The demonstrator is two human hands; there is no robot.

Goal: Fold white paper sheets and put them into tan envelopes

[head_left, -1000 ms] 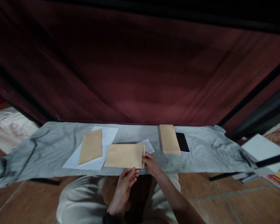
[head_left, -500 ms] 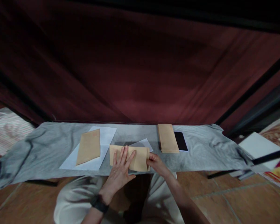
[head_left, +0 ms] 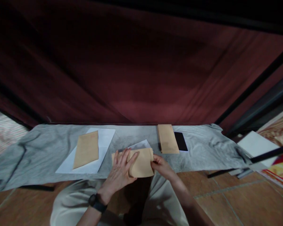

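A tan envelope (head_left: pixel 142 163) lies at the near edge of a grey cloth (head_left: pixel 198 150) that covers a low bench. My left hand (head_left: pixel 120 171) rests flat on the envelope's left part with the fingers spread. My right hand (head_left: pixel 161 166) pinches the envelope's right end, where the flap is. A small white sheet (head_left: pixel 140 145) peeks out just behind the envelope.
A second tan envelope (head_left: pixel 86 149) lies on a white sheet (head_left: pixel 103 138) at the left. A stack of tan envelopes (head_left: pixel 167 138) and a black phone (head_left: pixel 180 141) lie at the right. A dark red curtain (head_left: pixel 141 78) hangs behind. White boards (head_left: pixel 257 146) lie on the tiled floor at the right.
My left hand came up from below the bench edge and now lies flat on the envelope. My right hand stayed at the envelope's right end. The view drifted slightly.
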